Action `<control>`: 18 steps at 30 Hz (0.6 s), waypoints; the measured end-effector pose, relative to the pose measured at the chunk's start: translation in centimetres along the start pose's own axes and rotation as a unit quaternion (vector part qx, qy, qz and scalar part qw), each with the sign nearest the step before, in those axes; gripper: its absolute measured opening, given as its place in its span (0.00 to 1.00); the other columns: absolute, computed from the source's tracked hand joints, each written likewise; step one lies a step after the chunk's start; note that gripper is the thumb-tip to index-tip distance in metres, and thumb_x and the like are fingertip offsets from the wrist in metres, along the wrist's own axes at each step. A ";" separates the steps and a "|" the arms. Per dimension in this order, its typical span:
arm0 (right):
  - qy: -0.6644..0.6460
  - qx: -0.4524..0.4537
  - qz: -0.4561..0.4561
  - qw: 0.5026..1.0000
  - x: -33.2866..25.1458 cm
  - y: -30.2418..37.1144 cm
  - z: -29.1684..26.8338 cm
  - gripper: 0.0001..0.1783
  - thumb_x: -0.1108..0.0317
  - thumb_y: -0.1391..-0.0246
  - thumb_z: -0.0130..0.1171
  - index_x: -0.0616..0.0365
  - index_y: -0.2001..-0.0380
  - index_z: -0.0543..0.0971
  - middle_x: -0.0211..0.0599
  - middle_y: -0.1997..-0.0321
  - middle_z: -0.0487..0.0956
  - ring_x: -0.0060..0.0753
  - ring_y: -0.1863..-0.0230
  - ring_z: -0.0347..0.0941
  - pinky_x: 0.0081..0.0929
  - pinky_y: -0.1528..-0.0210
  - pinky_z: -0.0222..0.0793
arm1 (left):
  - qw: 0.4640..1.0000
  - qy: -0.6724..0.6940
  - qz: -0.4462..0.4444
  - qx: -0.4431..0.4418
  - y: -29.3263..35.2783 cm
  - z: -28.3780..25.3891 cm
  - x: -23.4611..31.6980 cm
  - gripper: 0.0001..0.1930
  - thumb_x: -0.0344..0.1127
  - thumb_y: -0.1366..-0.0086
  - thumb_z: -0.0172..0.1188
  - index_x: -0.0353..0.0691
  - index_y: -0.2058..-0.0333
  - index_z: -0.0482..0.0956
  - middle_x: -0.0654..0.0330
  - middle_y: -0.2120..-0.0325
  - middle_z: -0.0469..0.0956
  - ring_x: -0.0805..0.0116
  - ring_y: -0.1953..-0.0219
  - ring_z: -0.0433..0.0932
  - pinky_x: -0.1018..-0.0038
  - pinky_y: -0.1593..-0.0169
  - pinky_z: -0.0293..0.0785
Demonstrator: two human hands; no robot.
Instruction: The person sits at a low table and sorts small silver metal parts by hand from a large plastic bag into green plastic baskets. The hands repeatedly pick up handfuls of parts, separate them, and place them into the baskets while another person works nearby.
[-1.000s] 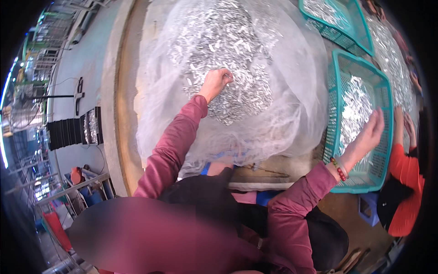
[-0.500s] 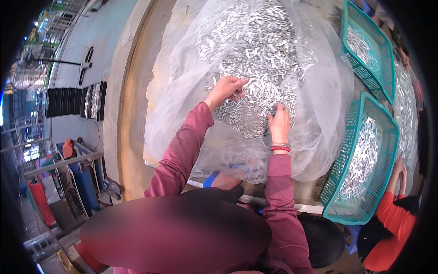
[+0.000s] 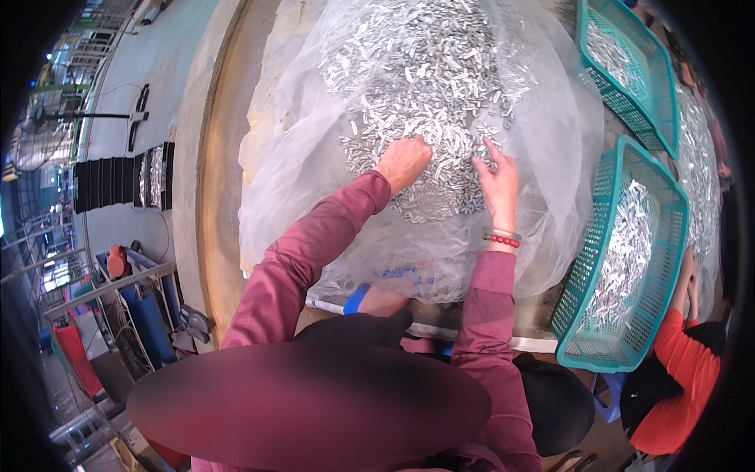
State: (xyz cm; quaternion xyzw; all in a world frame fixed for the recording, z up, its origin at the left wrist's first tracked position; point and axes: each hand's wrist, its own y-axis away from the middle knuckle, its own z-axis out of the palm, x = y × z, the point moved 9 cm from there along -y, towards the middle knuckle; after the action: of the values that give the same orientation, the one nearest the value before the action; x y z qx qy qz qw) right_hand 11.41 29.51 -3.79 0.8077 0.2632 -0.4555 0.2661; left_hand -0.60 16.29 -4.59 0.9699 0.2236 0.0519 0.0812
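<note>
Pale translucent netting (image 3: 566, 157) lay spread in front of person. Heap of small silvery pieces (image 3: 440, 86) sat on netting's middle. Two green baskets (image 3: 586, 259), each part filled with silvery pieces, stood right of netting. Left hand (image 3: 405, 164) was on heap, fingers curled inward; could not tell whether they gripped any piece. Right hand (image 3: 499, 185) was at heap's right edge, thumb and forefinger parted. Red bead bracelet (image 3: 503, 241) circled right wrist.

The person's curled left hand (image 3: 405, 163) and spread-fingered right hand (image 3: 499, 185) are at heaped silvery strips (image 3: 448, 71) on translucent white netting (image 3: 283, 177), teal perforated plastic basket (image 3: 599, 359) to the right.
</note>
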 end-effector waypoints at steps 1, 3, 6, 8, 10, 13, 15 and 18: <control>0.091 0.030 -0.055 0.994 -0.9 0.3 -0.6 0.21 0.70 0.56 0.64 0.46 0.54 0.79 0.48 0.60 0.71 0.46 0.56 0.70 0.37 0.53 0.66 | 1.000 0.003 -0.005 -0.003 -0.3 -0.1 0.0 0.05 0.31 0.51 0.61 0.40 0.72 0.79 0.52 0.69 0.78 0.53 0.68 0.80 0.60 0.63 0.75; 0.167 -0.012 -0.070 0.983 -0.6 1.2 0.2 0.20 0.72 0.57 0.64 0.47 0.57 0.80 0.47 0.59 0.71 0.47 0.54 0.69 0.40 0.53 0.68 | 0.996 0.078 -0.034 -0.031 -0.8 -0.4 -1.0 0.05 0.32 0.51 0.62 0.40 0.74 0.80 0.53 0.71 0.79 0.55 0.68 0.80 0.61 0.64 0.75; 0.222 -0.044 -0.071 0.972 0.0 3.5 1.5 0.17 0.74 0.59 0.63 0.49 0.62 0.81 0.45 0.57 0.71 0.48 0.52 0.68 0.42 0.54 0.69 | 0.963 0.265 -0.057 -0.006 -0.7 -2.9 -3.4 0.06 0.35 0.52 0.66 0.41 0.77 0.81 0.60 0.79 0.78 0.66 0.74 0.77 0.68 0.67 0.73; 0.228 -0.053 -0.077 0.969 0.1 4.2 2.2 0.13 0.75 0.59 0.63 0.51 0.65 0.81 0.42 0.56 0.70 0.47 0.51 0.68 0.43 0.56 0.70 | 0.923 0.369 -0.106 -0.019 0.0 -3.6 -4.7 0.07 0.37 0.51 0.68 0.41 0.79 0.81 0.65 0.81 0.76 0.71 0.77 0.73 0.71 0.69 0.71; 0.214 -0.052 -0.113 0.969 -0.4 4.7 2.9 0.10 0.75 0.59 0.63 0.54 0.69 0.80 0.41 0.54 0.70 0.46 0.50 0.67 0.43 0.58 0.70 | 0.816 0.563 -0.119 -0.046 1.1 -3.6 -4.3 0.08 0.35 0.48 0.67 0.42 0.74 0.77 0.72 0.81 0.71 0.81 0.79 0.64 0.82 0.75 0.63; 0.162 -0.027 -0.134 0.977 -0.4 4.5 3.4 0.03 0.74 0.57 0.61 0.56 0.74 0.78 0.39 0.65 0.74 0.42 0.62 0.71 0.40 0.63 0.71 | 0.564 0.812 -0.094 -0.119 2.8 -3.6 -1.8 0.09 0.30 0.43 0.61 0.42 0.65 0.70 0.72 0.78 0.68 0.85 0.80 0.59 0.88 0.80 0.54; 0.073 -0.009 -0.105 0.992 0.4 3.6 3.0 0.02 0.74 0.54 0.59 0.57 0.74 0.78 0.38 0.70 0.74 0.38 0.68 0.73 0.36 0.67 0.71 | 0.455 0.879 -0.022 -0.140 3.2 -4.7 -0.1 0.05 0.29 0.40 0.56 0.42 0.66 0.70 0.72 0.77 0.64 0.86 0.80 0.57 0.89 0.82 0.52; -0.156 0.010 0.018 0.987 2.8 2.5 1.5 0.05 0.75 0.50 0.53 0.60 0.67 0.75 0.36 0.74 0.75 0.28 0.76 0.73 0.25 0.74 0.68 | 0.456 0.878 0.004 -0.146 2.7 -5.3 0.8 0.05 0.30 0.38 0.52 0.40 0.64 0.69 0.70 0.75 0.62 0.85 0.80 0.55 0.90 0.84 0.48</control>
State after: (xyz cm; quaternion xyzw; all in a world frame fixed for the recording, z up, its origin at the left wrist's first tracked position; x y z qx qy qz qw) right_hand 13.42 27.20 -6.40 0.7338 0.1992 -0.5738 0.3043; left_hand 0.54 14.93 1.13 0.3855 0.1614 0.9083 -0.0182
